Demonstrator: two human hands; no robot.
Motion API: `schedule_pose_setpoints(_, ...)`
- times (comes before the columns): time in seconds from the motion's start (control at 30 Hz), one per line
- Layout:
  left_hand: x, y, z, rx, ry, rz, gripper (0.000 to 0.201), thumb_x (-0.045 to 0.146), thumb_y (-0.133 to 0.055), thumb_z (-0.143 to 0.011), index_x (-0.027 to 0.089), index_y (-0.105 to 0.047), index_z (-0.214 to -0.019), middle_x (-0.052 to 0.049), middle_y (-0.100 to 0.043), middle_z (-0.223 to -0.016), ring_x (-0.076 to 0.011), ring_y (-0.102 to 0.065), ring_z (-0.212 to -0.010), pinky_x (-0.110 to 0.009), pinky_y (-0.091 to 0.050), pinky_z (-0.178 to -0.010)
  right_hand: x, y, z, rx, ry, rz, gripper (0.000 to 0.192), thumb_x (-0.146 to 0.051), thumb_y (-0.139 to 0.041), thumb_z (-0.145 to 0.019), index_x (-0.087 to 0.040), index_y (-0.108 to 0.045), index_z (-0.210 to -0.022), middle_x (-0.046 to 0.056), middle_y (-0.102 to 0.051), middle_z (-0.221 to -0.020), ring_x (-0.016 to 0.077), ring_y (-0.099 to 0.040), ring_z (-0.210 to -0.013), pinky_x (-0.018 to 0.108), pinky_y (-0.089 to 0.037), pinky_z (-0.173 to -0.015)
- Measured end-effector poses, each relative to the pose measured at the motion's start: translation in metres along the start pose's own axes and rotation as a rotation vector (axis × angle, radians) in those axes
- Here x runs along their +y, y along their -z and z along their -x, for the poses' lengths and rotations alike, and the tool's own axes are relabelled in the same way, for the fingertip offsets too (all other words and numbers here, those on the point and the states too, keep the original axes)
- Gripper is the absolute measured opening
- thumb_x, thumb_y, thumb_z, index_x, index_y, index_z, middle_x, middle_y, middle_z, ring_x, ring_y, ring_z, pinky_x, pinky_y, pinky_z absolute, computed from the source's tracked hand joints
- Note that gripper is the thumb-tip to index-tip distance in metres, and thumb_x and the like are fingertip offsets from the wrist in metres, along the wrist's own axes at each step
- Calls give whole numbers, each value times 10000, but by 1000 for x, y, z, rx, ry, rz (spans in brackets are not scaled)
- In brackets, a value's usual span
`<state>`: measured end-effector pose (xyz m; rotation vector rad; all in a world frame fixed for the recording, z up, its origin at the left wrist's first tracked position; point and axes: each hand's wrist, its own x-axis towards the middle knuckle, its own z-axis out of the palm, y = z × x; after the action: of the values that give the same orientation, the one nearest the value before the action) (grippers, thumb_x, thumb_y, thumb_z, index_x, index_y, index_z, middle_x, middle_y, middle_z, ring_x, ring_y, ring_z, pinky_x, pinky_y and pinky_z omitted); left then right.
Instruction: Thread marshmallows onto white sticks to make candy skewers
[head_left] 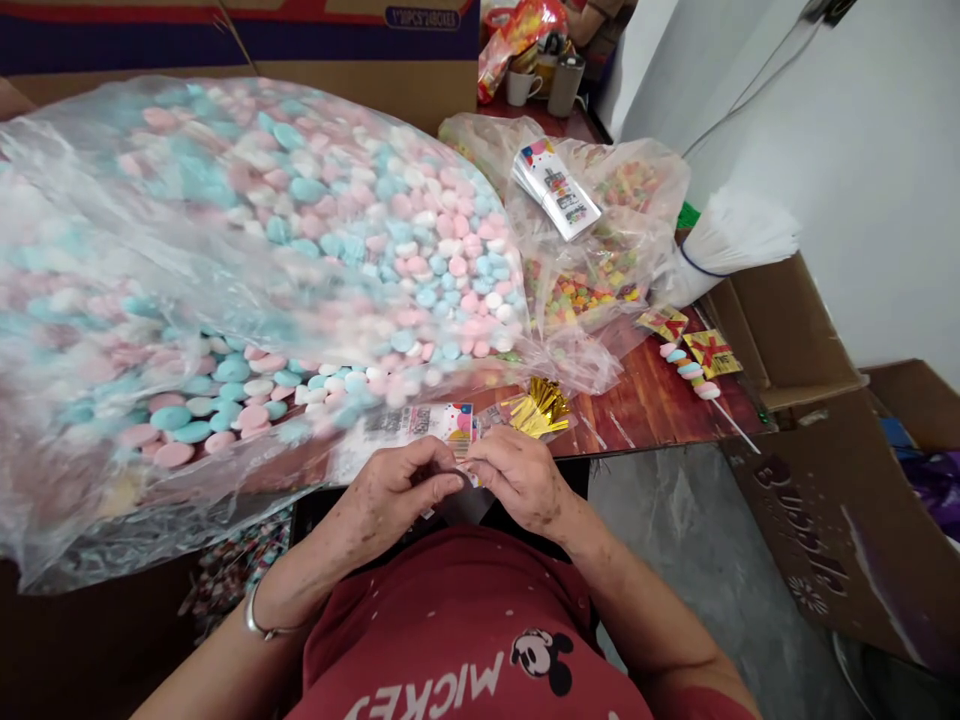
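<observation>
At the table's front edge, my left hand [405, 485] and my right hand [525, 480] meet with fingertips pinched close together. Between them is a thin, see-through plastic bag [459, 508], mostly covered by the fingers and hanging towards my lap. Just beyond the hands lies a stack of printed white plastic bags [401, 425] with coloured dots at one end. Gold twist ties [541, 408] sit on a clear packet near my right hand. A big clear sack [247, 250] of pink, blue and white candies fills the left side.
Behind are a bag of small colourful candies [585, 285] with a banded label stack [556, 190] on top. At right are a candy skewer [688, 370], a bundle of white sticks [731, 245] and cardboard boxes [795, 500]. Mugs [523, 88] and another person's arm [589, 22] show farther back.
</observation>
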<state>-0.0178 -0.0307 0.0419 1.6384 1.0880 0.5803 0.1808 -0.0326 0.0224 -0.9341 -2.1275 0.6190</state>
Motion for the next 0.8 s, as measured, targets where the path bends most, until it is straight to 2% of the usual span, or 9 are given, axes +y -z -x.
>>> schedule_pose_setpoints(0.17, -4, -6, -1, 11, -169, -241, 232, 266, -494, -920, 180, -589, -727, 51, -524, -538, -85, -431, -483, -187, -349, -477, 5, 0, 7, 19, 12, 148, 363, -327, -379, -1010, -194, -534, -710, 6, -508, -640, 141, -452, -622, 261, -356, -598)
schedule_pose_setpoints(0.3, -8, -14, -6, 85, -311, -312, 266, 267, -416, -962, 184, -585, -774, 39, -520, -567, -92, -429, -493, -198, -354, -489, 5, 5, 6, 38, -86, 41, 374, -352, -431, -992, -204, -459, -649, -33, -436, -605, 110, -391, -566, 239, -326, -561)
schedule_pose_setpoints(0.37, -10, -17, -8, 89, -307, -273, 251, 266, -417, -961, 182, -596, -805, 27, -551, -598, -98, -471, -525, -201, -385, -518, 5, 10, 6, 14, -170, -48, 294, -369, -494, -960, -199, -509, -721, -37, -467, -645, 103, -408, -578, 222, -338, -558)
schedule_pose_setpoints(0.43, -13, -19, -10, 52, -227, -188, 212, 269, -443, -948, 185, -609, -846, 27, -580, -610, -99, -505, -538, -200, -412, -536, 4, 13, 5, 3, -240, -104, 230, -349, -520, -943, -196, -552, -774, -37, -501, -669, 99, -432, -589, 213, -353, -565)
schedule_pose_setpoints(0.53, -18, -20, -9, 25, -101, 6, 122, 291, -525, -907, 191, -593, -918, 35, -619, -629, -99, -542, -538, -193, -436, -529, 5, 14, 7, 26, -273, -90, 275, -312, -500, -954, -195, -573, -716, -34, -513, -635, 97, -450, -582, 213, -355, -571)
schedule_pose_setpoints(0.6, -20, -21, -8, 30, -81, 78, 116, 302, -569, -883, 188, -583, -890, 31, -628, -652, -99, -550, -551, -191, -444, -526, 6, 12, 8, 61, -259, -45, 314, -337, -500, -959, -195, -582, -691, -28, -519, -619, 101, -460, -582, 218, -355, -569)
schedule_pose_setpoints(0.73, -19, -21, -8, 59, -138, -58, 167, 292, -535, -905, 181, -619, -812, 26, -618, -625, -94, -525, -532, -187, -434, -519, 3, 9, 10, 96, -172, 18, 343, -354, -490, -970, -192, -594, -687, -22, -516, -598, 107, -467, -568, 228, -363, -562)
schedule_pose_setpoints(0.8, -18, -21, -9, 86, -185, -147, 193, 282, -489, -925, 186, -635, -842, 19, -642, -628, -101, -551, -537, -191, -448, -536, 1, 14, 12, 84, -133, 2, 277, -379, -514, -957, -192, -622, -783, -13, -556, -651, 111, -493, -586, 228, -390, -569)
